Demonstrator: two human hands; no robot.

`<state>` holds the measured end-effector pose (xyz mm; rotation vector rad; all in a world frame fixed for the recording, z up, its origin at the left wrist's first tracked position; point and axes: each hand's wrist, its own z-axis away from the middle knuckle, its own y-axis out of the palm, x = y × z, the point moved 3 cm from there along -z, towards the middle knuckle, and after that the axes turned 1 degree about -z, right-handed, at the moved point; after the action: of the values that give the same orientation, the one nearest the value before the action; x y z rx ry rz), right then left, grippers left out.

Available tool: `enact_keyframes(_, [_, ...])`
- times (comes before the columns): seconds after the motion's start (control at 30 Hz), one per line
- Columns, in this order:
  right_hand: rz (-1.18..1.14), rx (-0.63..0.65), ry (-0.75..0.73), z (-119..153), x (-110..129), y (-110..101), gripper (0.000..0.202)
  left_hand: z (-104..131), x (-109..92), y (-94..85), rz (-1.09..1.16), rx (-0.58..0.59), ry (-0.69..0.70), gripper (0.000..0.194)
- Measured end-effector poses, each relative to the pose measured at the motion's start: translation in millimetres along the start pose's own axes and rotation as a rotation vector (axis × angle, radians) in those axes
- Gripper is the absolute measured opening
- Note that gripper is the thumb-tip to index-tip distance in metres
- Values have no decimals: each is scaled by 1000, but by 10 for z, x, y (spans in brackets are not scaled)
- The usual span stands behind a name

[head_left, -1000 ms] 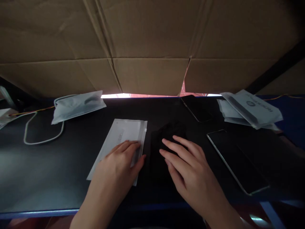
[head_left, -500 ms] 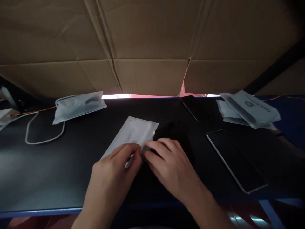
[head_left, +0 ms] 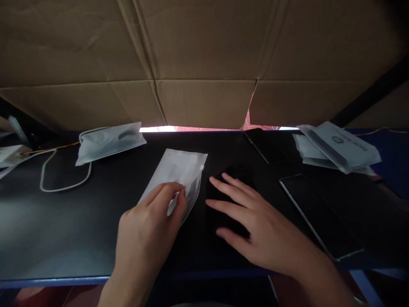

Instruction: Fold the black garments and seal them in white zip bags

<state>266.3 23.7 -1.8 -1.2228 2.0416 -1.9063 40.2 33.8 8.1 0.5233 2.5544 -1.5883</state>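
Pinching one translucent zip pouch (head_left: pixel 183 162) by its slider side, your left hand (head_left: pixel 150 224) has thumb and fingertips closed on the film; the pouch lies flat on the table (head_left: pixel 47 234), its far end beyond your knuckles, that side gaping. Your right hand (head_left: pixel 252 219), fingers spread wide, is over one black item (head_left: pixel 241 172), hard to tell from the dark tabletop; you cannot tell whether it touches.

Count: two phones to your right, a larger phone (head_left: pixel 319 215) nearer you and a smaller phone (head_left: pixel 266 145) farther back. One back-left pouch (head_left: pixel 111 143) near one white cable (head_left: pixel 65 188). Back right, at least two overlapping pouches (head_left: pixel 347 147).
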Motion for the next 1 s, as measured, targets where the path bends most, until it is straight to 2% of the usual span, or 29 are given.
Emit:
enact_keyframes(0.1, [22, 103, 11, 140, -169, -38, 82, -6, -24, 31, -23, 15, 22, 24])
enact_keyframes(0.13, [33, 113, 5, 170, -211, -19, 83, -12, -30, 35, -33, 19, 23, 25])
enact_keyframes(0.2, [66, 77, -24, 200, -257, 44, 73, -21, -42, 43, -46, 29, 18, 26])
enact_keyframes(0.33, [102, -143, -4, 172, -211, 156, 59, -16, -86, 89, -38, 61, 17, 26])
enact_keyframes(0.43, [-13, -413, 171, 122, -102, 166, 46, -10, -138, 141, -17, 50, 35, 25])
enact_keyframes(0.5, [-42, -522, 246, 78, 6, 194, 39, -20, -149, 171, 86, 34, 2, 22])
enact_keyframes(0.57, [20, -498, 243, 12, 130, 259, 35, -37, -128, 201, 235, 35, -72, 19])
enact_keyframes(0.63, [103, -406, 221, -59, 236, 344, 33, -50, -90, 225, 346, 48, -143, 18])
enact_keyframes(0.73, [161, -319, 244, -147, 338, 438, 36, -48, -51, 249, 416, 68, -193, 20])
enact_keyframes(0.83, [137, -298, 322, -222, 394, 480, 34, -36, -77, 263, 476, 99, -210, 20])
enact_keyframes(0.9, [79, -285, 351, -253, 413, 486, 30, -46, -116, 257, 503, 127, -176, 22])
enact_keyframes(1.0, [-10, -190, 304, -239, 407, 462, 30, -84, -117, 223, 468, 211, -7, 33])
